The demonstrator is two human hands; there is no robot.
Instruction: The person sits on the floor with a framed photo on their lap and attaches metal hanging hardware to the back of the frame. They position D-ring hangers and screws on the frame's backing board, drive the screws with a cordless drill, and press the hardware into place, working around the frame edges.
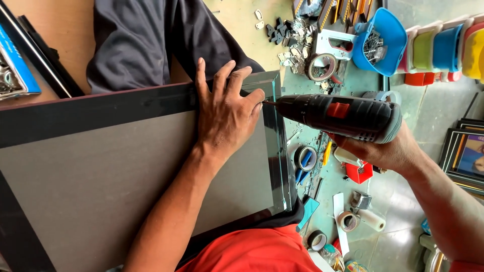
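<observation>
A cluttered greenish workbench (237, 20) is being used as the work surface, with a large dark picture frame (101, 108) lying across it and filling the view from nine o'clock to the centre. Nearest, at six o'clock, red cloth (252, 252) is showing beneath the frame's lower edge. The grey backing board (101, 191) is being pressed flat by the left hand (227, 113), whose fingers are spread wide over the board and frame rail, apparently so that the corner is being kept from shifting under the tool. The cordless drill (338, 117) is being gripped by the right hand (383, 151), fingers wrapped closed round its handle; the bit is being held level against the frame's corner, just beside the left fingertips (257, 95).

Further out, toward four o'clock, rolls of tape (348, 220) are lying loose on the bench, and a small red box (359, 172) is resting below the drill. At one o'clock a blue plastic tub (380, 40) is being kept tilted, with small metal fittings heaped inside. Beside it, at twelve o'clock, loose metal hangers (292, 38) are scattered. At two o'clock coloured bins (443, 48) are standing in a row; their contents cannot be told.
</observation>
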